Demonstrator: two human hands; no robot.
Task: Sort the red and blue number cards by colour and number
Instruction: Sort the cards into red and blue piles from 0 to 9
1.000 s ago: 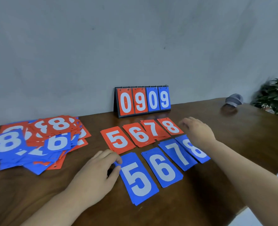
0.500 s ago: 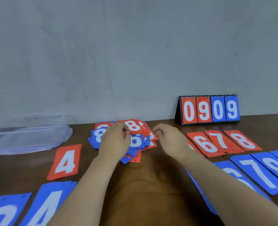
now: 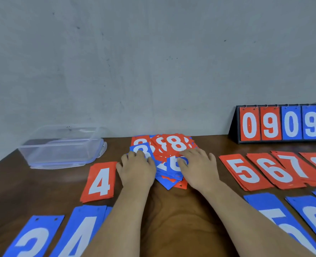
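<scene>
Since the cards [image 3: 177, 143] look thin, stiff and slick, pinch one by a free corner; right hand [image 3: 199, 167] spread flat on them, left hand [image 3: 136, 169] bent-fingered, grip unclear.

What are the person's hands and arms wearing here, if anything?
Nothing visible. The left hand and right hand are bare: no gloves, rings or markings show. Both forearms are bare too, with no sleeves, watch or bands in view up to the frame's edge.
</scene>
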